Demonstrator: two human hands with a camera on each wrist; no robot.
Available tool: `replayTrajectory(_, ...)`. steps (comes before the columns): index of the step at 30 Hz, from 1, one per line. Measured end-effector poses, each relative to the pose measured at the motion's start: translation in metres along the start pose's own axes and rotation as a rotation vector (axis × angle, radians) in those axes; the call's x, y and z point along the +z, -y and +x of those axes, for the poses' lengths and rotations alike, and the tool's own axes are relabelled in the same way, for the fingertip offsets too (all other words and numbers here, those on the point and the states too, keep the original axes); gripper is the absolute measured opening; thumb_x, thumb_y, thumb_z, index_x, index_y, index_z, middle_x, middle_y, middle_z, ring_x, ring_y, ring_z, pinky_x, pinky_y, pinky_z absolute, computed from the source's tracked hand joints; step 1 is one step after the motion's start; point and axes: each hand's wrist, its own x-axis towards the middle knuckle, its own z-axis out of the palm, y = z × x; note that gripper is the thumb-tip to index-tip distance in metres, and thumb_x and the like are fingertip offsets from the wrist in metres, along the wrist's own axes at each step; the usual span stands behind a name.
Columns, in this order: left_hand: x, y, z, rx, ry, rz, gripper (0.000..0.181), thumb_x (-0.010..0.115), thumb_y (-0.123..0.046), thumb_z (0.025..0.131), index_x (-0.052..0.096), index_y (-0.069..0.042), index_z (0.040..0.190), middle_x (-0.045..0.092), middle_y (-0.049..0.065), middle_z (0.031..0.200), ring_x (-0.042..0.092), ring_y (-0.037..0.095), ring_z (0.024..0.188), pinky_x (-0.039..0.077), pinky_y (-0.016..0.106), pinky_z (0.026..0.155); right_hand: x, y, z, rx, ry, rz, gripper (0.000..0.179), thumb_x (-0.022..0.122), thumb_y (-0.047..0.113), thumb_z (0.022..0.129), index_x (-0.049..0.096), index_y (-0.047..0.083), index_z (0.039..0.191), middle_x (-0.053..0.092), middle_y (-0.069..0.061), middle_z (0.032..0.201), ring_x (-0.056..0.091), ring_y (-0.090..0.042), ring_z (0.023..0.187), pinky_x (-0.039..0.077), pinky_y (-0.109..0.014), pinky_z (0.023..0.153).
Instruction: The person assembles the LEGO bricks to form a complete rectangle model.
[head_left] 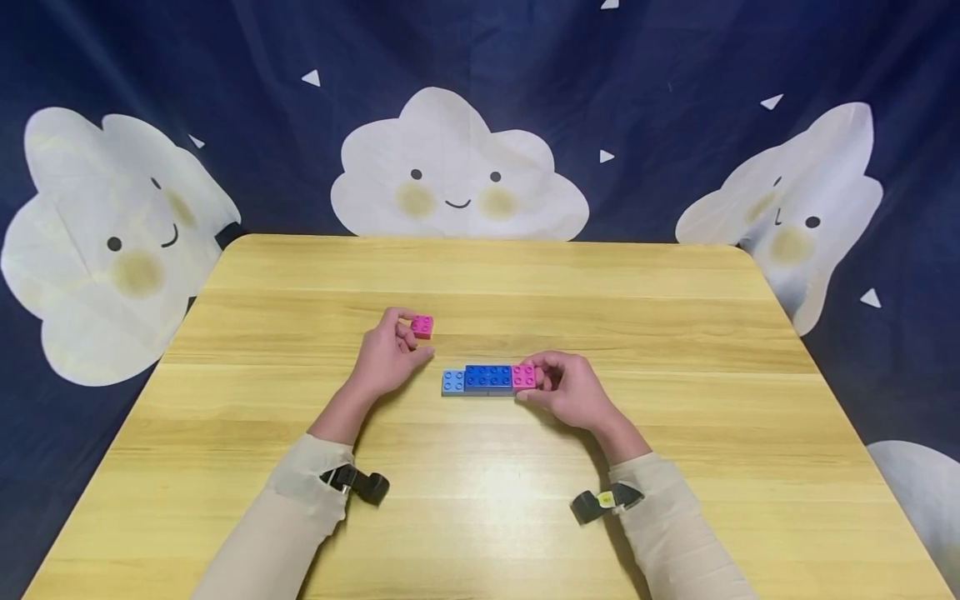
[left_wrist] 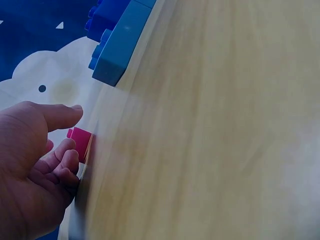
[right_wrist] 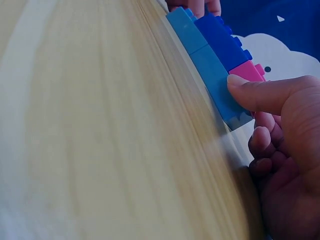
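A row of toy building bricks lies on the table: light blue bricks (right_wrist: pixel 206 61) below, with a dark blue brick (head_left: pixel 488 375) and a pink brick (head_left: pixel 523 377) side by side on top. The left end of the light blue layer (head_left: pixel 453 382) shows bare studs. My right hand (head_left: pixel 573 390) pinches the row's right end, its thumb (right_wrist: pixel 255 92) against the front face and its other fingers behind. Further back and left is a loose pink brick (head_left: pixel 422 327). My left hand (head_left: pixel 386 354) is beside it, fingertips right at its left side and thumb spread away from it.
The bricks lie on a wood-grain table (head_left: pixel 487 508). Behind it hangs a dark blue cloth (head_left: pixel 637 67) printed with white clouds. A black strapped device (head_left: pixel 360 483) sits on the left wrist, and another device (head_left: pixel 600 502) on the right.
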Motion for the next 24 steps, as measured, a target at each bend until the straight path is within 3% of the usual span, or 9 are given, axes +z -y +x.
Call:
replayTrajectory(5, 0.000, -0.001, 0.005, -0.027, -0.009, 0.044, 0.065, 0.079, -0.015, 0.086, 0.045, 0.002, 0.138, 0.058, 0.007, 0.083, 0.053, 0.022, 0.068, 0.045, 0.036, 0.070, 0.001, -0.005, 0.001, 0.017, 0.003, -0.001, 0.030, 0.083, -0.007, 0.076, 0.068, -0.009, 0.102, 0.055, -0.023, 0.075, 0.047, -0.024, 0.066, 0.038, -0.024, 0.058)
replayTrajectory(10, 0.000, -0.001, 0.009, -0.046, 0.004, 0.090, 0.070, 0.079, -0.015, 0.086, 0.044, 0.004, 0.144, 0.056, 0.007, 0.078, 0.051, 0.022, 0.068, 0.043, 0.036, 0.068, 0.006, -0.032, 0.005, 0.031, 0.001, -0.004, 0.034, 0.085, -0.003, 0.075, 0.069, -0.006, 0.105, 0.055, -0.015, 0.074, 0.047, -0.023, 0.066, 0.037, -0.024, 0.057)
replayTrajectory(14, 0.000, -0.002, 0.011, -0.054, 0.013, 0.120, 0.064, 0.079, -0.014, 0.086, 0.050, 0.002, 0.141, 0.055, 0.008, 0.075, 0.050, 0.022, 0.067, 0.041, 0.035, 0.063, 0.006, -0.044, 0.007, 0.029, -0.002, -0.002, 0.036, 0.088, 0.003, 0.075, 0.070, -0.002, 0.106, 0.055, -0.007, 0.073, 0.048, -0.020, 0.066, 0.037, -0.023, 0.056)
replayTrajectory(24, 0.002, -0.002, 0.014, -0.063, 0.010, 0.149, 0.049, 0.080, -0.016, 0.087, 0.058, 0.002, 0.126, 0.056, 0.008, 0.076, 0.051, 0.023, 0.066, 0.041, 0.034, 0.061, 0.004, -0.046, 0.007, 0.008, 0.003, -0.004, 0.035, 0.088, 0.007, 0.075, 0.071, 0.004, 0.105, 0.055, -0.002, 0.073, 0.049, -0.018, 0.065, 0.039, -0.024, 0.056)
